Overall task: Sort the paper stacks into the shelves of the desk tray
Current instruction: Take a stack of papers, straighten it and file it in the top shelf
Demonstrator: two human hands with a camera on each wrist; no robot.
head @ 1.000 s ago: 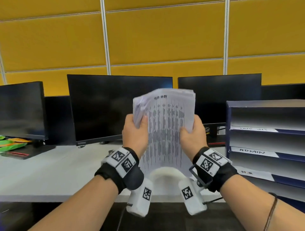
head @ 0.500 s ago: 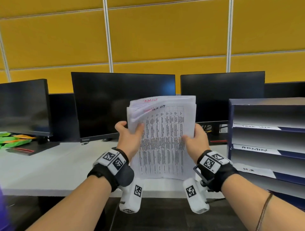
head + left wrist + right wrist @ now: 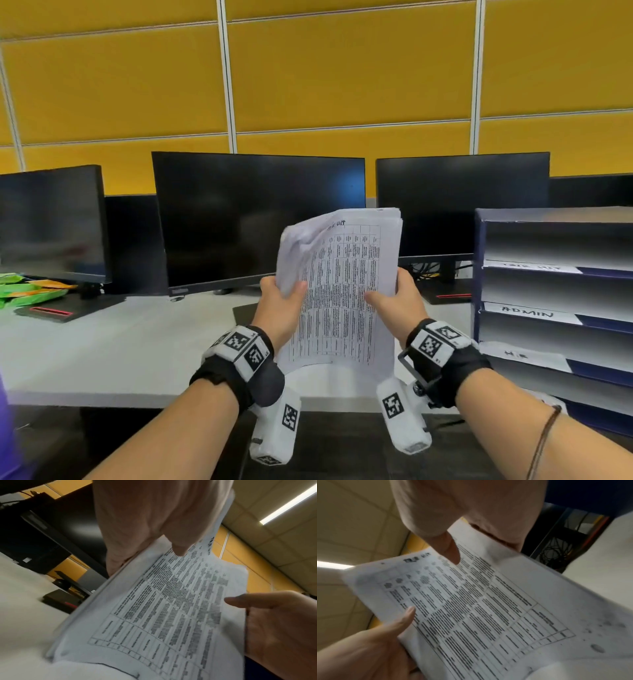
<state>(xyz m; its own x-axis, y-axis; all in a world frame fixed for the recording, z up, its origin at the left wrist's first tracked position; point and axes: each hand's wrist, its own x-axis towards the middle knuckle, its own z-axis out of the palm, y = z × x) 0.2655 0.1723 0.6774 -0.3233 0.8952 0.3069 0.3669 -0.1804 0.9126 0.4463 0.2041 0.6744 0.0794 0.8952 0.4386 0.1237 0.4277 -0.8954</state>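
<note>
I hold a paper stack (image 3: 342, 291) upright above the desk, its top sheet printed with a table. My left hand (image 3: 281, 301) grips its left edge, thumb on the front, and the upper left corner is bent toward me. My right hand (image 3: 394, 298) grips the right edge with the thumb across the print. The left wrist view shows the paper stack (image 3: 171, 608) with my left hand (image 3: 154, 527) on its edge. The right wrist view shows the same paper stack (image 3: 479, 608) under my right hand (image 3: 462, 520). The blue desk tray (image 3: 479, 274) stands at the right, with shelves labelled ADMIN (image 3: 527, 312) and others.
Three dark monitors (image 3: 260, 219) stand along the back of the white desk (image 3: 102, 349). Green and orange packets (image 3: 27, 291) lie at the far left. A yellow partition wall rises behind the monitors.
The stack dropped and tilted back a little a moment ago, its top sheets fanned at the left. Now my left thumb presses them together again and the corner curls forward.
</note>
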